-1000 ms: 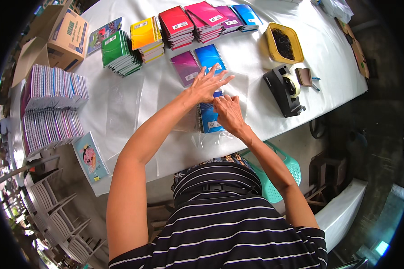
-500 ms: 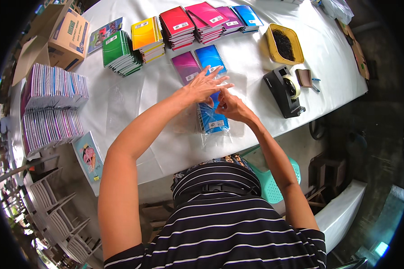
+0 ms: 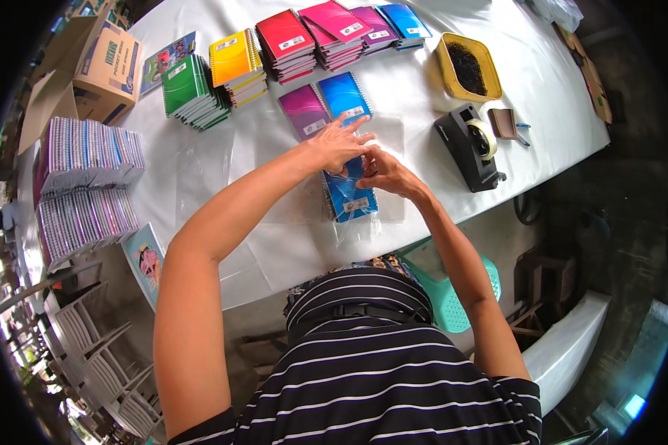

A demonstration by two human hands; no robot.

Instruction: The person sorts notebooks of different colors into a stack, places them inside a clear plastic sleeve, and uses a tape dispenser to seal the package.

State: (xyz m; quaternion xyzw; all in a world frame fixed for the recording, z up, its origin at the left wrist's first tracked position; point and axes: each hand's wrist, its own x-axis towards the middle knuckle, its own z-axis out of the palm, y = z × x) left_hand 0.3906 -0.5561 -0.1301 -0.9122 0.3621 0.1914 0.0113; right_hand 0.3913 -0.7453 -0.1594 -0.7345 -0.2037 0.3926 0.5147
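A blue spiral notebook [image 3: 351, 196] lies on the table in front of me, inside a clear plastic sleeve whose loose end sticks out toward me. My left hand [image 3: 339, 146] reaches over its far end, fingers spread. Close beside it, my right hand [image 3: 387, 173] has its fingers and thumb bent together at the notebook's right edge; what they pinch is hidden. Just beyond my hands are a purple notebook [image 3: 304, 113] and another blue notebook [image 3: 344, 96], side by side.
Stacks of green [image 3: 188, 83], yellow [image 3: 234, 58], red [image 3: 283, 37] and pink notebooks [image 3: 332, 24] line the far side. A black tape dispenser [image 3: 460, 148] and a yellow tub [image 3: 444, 70] stand right. Packed notebooks [image 3: 89, 156] and a cardboard box [image 3: 110, 63] are left.
My right hand's pointing forefinger has bent in toward its thumb at the notebook's edge. My left hand has shifted slightly, its fingers still spread.
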